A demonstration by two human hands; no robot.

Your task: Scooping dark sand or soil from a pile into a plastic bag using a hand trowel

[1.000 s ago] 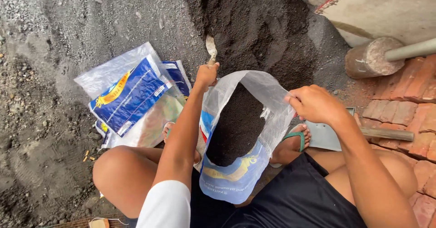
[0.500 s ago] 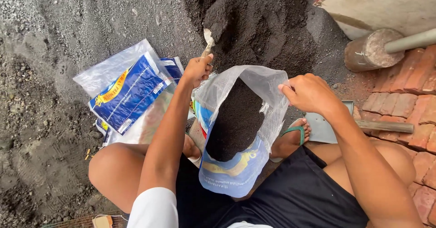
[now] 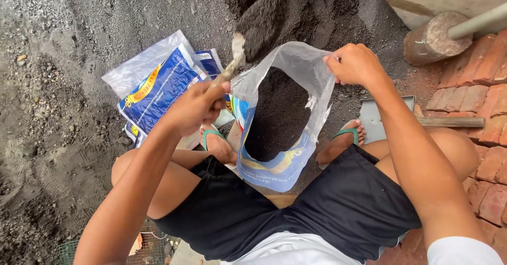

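The trowel [image 3: 253, 30], loaded with a heap of dark soil, hangs tilted just above and beyond the left hand [image 3: 198, 106], which is closed tight round its handle; the blade sits over the near-left lip of the clear plastic bag [image 3: 288, 117], not yet fully over the opening. That bag stands upright between the person's feet, and it is already filled with the same dark soil to well past half its height, its blue-and-yellow printed lower part bulging toward the lap. The right hand [image 3: 355, 64] pinches the far rim of the bag on the side opposite the trowel, fingers curled shut on the thin plastic to keep the mouth wide. Judging from this, the likeliest slip is soil sliding off the blade's edge before it clears the rim, since the heap is piled high and the blade is tipped; it would land on the foot in the green sandal [image 3: 214, 138] just below the left hand. If the right hand's pinch loosened, the limp rim could fold inward and shut the mouth, or the full bag could sag sideways. Just left of the left hand lies a stack of flat empty bags [image 3: 158, 82], blue and clear, on the ground. Beyond both hands rises the big soil pile [image 3: 317, 6], and past the right hand a wooden mallet head [image 3: 435, 38] rests by red bricks [image 3: 475, 85]
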